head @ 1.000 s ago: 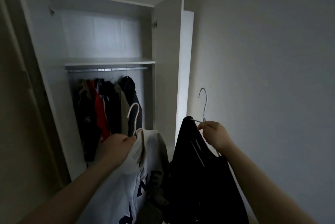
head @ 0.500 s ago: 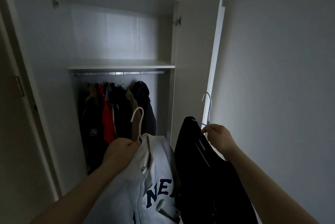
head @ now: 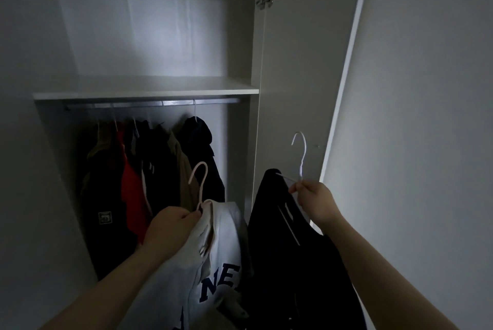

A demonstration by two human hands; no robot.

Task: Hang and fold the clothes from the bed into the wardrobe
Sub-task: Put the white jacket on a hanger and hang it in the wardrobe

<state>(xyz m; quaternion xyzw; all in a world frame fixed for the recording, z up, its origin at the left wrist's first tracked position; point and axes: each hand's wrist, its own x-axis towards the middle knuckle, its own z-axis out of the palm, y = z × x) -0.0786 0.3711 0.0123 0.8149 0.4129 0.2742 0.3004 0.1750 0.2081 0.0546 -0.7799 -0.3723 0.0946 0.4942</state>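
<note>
Head view: the left hand clamps the pale hanger of a white sweatshirt, and the right hand pinches the white hanger of a black garment — both held below the wardrobe rail. Hanging is the step in hand; next, each hook likely needs lifting over the rail's free right end.

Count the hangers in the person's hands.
2. The pale hanger with the white lettered top is in the left hand; the white hanger with the black garment is in the right hand. Others on the rail are mostly hidden.
</note>
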